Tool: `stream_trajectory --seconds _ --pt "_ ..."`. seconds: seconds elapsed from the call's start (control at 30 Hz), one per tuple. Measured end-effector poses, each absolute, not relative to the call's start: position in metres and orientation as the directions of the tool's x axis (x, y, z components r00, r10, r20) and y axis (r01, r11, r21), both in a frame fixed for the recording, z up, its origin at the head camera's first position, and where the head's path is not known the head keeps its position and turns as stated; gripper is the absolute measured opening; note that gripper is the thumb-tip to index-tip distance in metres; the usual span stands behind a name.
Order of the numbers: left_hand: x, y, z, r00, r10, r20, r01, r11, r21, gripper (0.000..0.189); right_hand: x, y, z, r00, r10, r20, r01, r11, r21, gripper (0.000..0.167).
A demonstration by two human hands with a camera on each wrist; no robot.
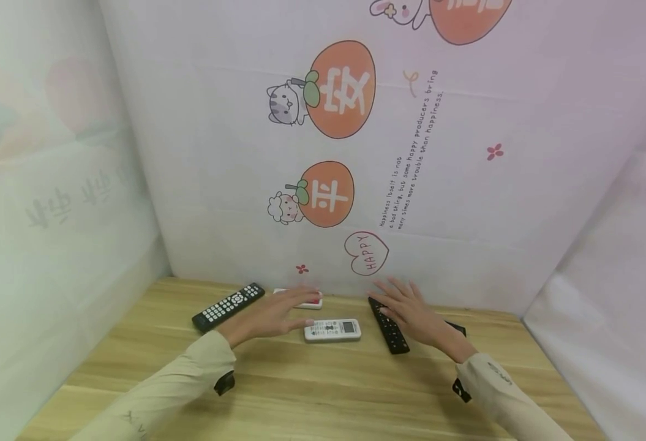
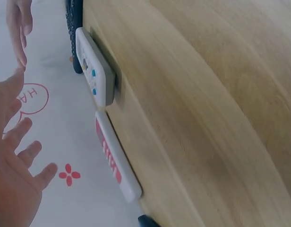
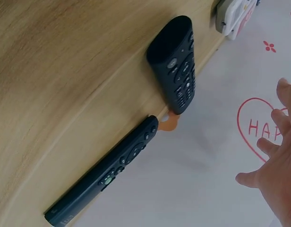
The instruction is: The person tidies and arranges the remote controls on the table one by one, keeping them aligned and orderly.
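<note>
My left hand (image 1: 270,313) reaches over the table with its fingers straight, holding nothing. In the head view it overlaps a white remote with a red patch (image 1: 314,302), while its thumb lies across the end of a white remote with a small screen (image 1: 332,331). The left wrist view shows this hand (image 2: 13,165) apart from both white remotes. Fingers spread and grasping nothing, my right hand (image 1: 413,315) hovers over a slim black remote (image 1: 391,334). Another black remote (image 1: 458,329) is partly hidden behind that hand; in the right wrist view it lies along the wall (image 3: 105,172).
A black remote with white buttons (image 1: 229,307) lies at the left on the wooden table (image 1: 311,392). A white printed cloth (image 1: 218,153) rises behind the remotes. More white cloth stands along the left side (image 1: 63,257) and right side (image 1: 615,294).
</note>
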State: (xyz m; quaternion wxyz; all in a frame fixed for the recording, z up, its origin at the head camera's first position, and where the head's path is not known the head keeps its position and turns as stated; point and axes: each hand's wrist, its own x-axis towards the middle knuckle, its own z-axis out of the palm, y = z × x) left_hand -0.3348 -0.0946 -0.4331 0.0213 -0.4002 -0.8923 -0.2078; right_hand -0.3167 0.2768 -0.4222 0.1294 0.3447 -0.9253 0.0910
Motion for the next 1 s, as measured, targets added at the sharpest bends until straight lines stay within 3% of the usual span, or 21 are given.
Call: stream_trajectory --seconds 0.33,0.53,0.77,1.0 --pt "-0.337 -0.081 -0.448 -0.699 0.688 0.195 0.677 0.549 0.490 0.052 -0.325 0.282 -0.433 -0.653 -0.674 0.346 -0.717 0.697 0.004 0.055" --pt "-0.337 -0.074 -0.453 -0.723 0.658 0.210 0.654 0.554 0.515 0.050 -0.331 0.282 -0.439 -0.672 -0.683 0.286 -0.715 0.699 -0.010 0.060" --pt "-0.343 -0.064 -0.464 -0.742 0.622 0.251 0.638 0.538 0.551 0.046 -0.333 0.283 -0.444 -0.646 -0.711 0.277 -0.737 0.676 0.017 0.056" --pt "-0.349 -0.060 -0.469 -0.762 0.602 0.238 0.601 0.521 0.607 0.042 -0.336 0.280 -0.453 -0.682 -0.718 0.141 -0.716 0.694 0.072 0.055"
